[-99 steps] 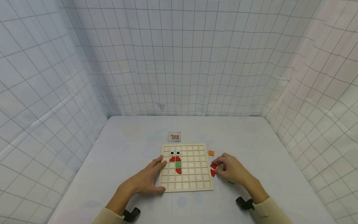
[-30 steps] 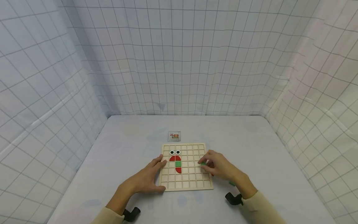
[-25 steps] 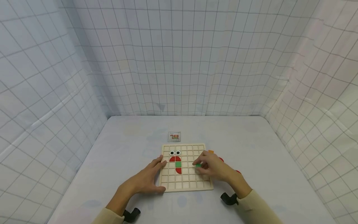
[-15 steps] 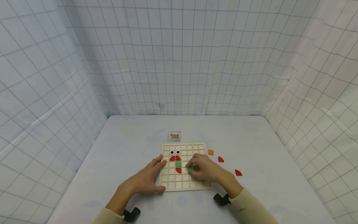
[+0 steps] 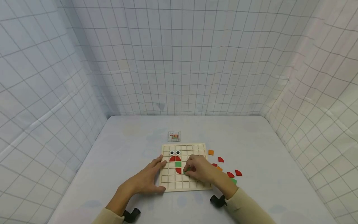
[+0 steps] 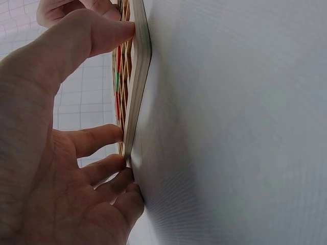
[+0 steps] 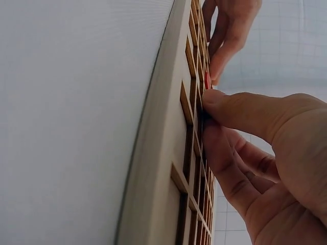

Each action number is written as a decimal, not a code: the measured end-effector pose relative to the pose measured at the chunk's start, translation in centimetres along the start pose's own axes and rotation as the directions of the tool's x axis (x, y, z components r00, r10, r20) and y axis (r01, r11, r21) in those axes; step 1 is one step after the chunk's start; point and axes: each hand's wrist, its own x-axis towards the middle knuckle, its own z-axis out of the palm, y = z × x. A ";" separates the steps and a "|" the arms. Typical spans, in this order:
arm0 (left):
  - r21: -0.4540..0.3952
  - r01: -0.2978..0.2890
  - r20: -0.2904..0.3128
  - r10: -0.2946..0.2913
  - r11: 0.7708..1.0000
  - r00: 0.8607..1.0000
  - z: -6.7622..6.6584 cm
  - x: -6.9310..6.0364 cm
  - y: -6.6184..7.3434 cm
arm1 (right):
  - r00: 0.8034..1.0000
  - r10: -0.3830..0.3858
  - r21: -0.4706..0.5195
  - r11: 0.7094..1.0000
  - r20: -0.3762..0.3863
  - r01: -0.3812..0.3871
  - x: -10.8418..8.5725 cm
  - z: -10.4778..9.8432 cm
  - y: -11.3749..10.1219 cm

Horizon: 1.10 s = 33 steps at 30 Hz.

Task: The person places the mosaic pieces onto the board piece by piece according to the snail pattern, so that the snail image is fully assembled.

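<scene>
A wooden grid board (image 5: pixel 185 186) lies on the table. On its left part sit two eye discs (image 5: pixel 175 153), two red quarter pieces (image 5: pixel 175 159), a green square (image 5: pixel 178 164) and another red quarter (image 5: pixel 178 170). My left hand (image 5: pixel 146 180) rests along the board's left edge, fingers and thumb spread; the left wrist view shows thumb and fingertips touching the rim (image 6: pixel 138 76). My right hand (image 5: pixel 199 169) pinches a green piece (image 5: pixel 185 171) at the cell right of the lower red quarter. In the right wrist view, thumb and fingers meet low over the grid, mostly hiding the piece.
Right of the board lie an orange square (image 5: pixel 211 152), another orange piece (image 5: pixel 219 168), several red quarters (image 5: pixel 238 172) and a green piece (image 5: pixel 233 180). A small picture card (image 5: pixel 174 136) lies behind the board. Gridded white curtains (image 5: pixel 179 62) surround the table.
My right hand has moved left from the loose pieces across the board, carrying a green piece, and is lower at the grid. Loose pieces it covered are visible again. My left hand has stayed put.
</scene>
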 end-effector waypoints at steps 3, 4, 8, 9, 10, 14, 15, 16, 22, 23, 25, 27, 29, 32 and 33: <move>0.003 0.000 0.003 0.000 1.000 1.000 0.0 0.1 0.0 | 1.000 0.008 0.011 1.000 0.002 -0.008 0.1 0.1 0.0; 0.002 0.000 0.002 0.000 1.000 1.000 -0.1 0.1 -0.1 | 1.000 0.009 0.013 1.000 0.002 -0.009 0.1 0.1 0.0; 0.002 -0.004 -0.001 0.004 1.000 1.000 -0.1 0.1 -0.1 | 1.000 0.012 0.016 1.000 0.000 -0.012 0.3 0.2 0.0; 0.004 -0.006 -0.001 0.006 1.000 1.000 -0.2 0.1 -0.2 | 1.000 0.009 0.015 1.000 -0.001 -0.009 0.3 0.2 0.0; 0.004 -0.006 -0.002 0.006 1.000 1.000 -0.2 0.1 -0.2 | 1.000 0.007 0.014 1.000 -0.003 -0.007 0.3 0.3 0.0; -0.002 -0.007 -0.002 0.007 1.000 1.000 -0.2 0.2 -0.2 | 1.000 -0.011 0.007 1.000 -0.015 0.011 0.4 0.4 0.0; -0.007 -0.007 -0.001 0.007 1.000 1.000 -0.2 0.1 -0.2 | 1.000 -0.016 0.006 1.000 -0.017 0.016 0.5 0.5 0.0; -0.010 -0.006 -0.001 0.006 1.000 1.000 -0.1 0.1 -0.2 | 1.000 -0.021 0.004 1.000 -0.019 0.021 0.5 0.5 0.0; -0.011 -0.002 -0.002 0.002 1.000 1.000 0.1 -0.2 -0.1 | 0.999 -0.038 -0.007 0.999 -0.025 0.038 0.3 0.8 0.0; -0.008 -0.002 -0.003 0.002 1.000 1.000 0.1 -0.2 -0.1 | 0.999 -0.038 -0.008 0.999 -0.028 0.038 0.3 0.8 0.0; -0.003 -0.004 -0.008 0.004 1.000 1.000 0.2 -0.2 -0.1 | 0.998 -0.041 -0.016 0.999 -0.039 0.041 0.1 0.8 0.0; -0.002 -0.006 -0.010 0.006 1.000 1.000 0.2 -0.2 -0.1 | 0.998 -0.044 -0.020 0.999 -0.055 0.043 -0.1 0.7 0.1; -0.002 -0.007 -0.012 0.007 1.000 1.000 0.2 -0.1 -0.1 | 0.997 -0.037 -0.020 0.999 -0.070 0.036 -0.4 0.6 0.2; -0.003 -0.006 -0.010 0.006 1.000 1.000 0.1 -0.1 -0.1 | 0.996 -0.025 -0.015 1.000 -0.086 0.023 -1.0 0.3 0.3; -0.003 -0.005 -0.010 0.005 1.000 1.000 0.1 0.0 -0.1 | 0.996 -0.018 -0.013 1.000 -0.086 0.017 -1.3 0.1 0.4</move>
